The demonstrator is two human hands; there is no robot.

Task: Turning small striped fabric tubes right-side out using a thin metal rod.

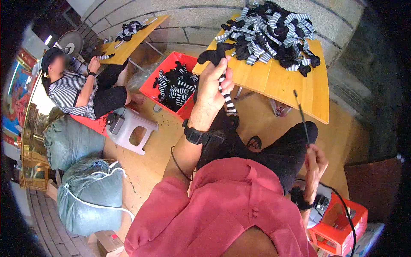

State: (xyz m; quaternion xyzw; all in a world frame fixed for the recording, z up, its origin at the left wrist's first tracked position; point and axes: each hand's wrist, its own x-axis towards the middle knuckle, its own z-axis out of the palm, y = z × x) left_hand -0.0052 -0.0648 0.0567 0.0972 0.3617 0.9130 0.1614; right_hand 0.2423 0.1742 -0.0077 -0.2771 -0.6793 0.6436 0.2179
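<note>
My left hand [210, 85] is raised and closed around a black-and-white striped knitted sock [229, 102]. Its black end sticks out above my fingers, and the striped part dangles below them. Low on the right, my right hand [316, 162] grips a thin dark rod [303, 118] near its lower end; the rod points up, apart from the sock. A large pile of striped and black knitted pieces [269, 36] lies on the wooden table [295, 88] ahead. Left of my raised hand, a red crate [150, 88] holds more striped pieces.
At the left, another person [75, 85] sits handling a striped piece at a second table [128, 45]. A grey stool [135, 128] stands nearby. Two stuffed green sacks [92, 205] sit on the left floor. At lower right are a red plastic stool [342, 222] and a black cable [349, 210].
</note>
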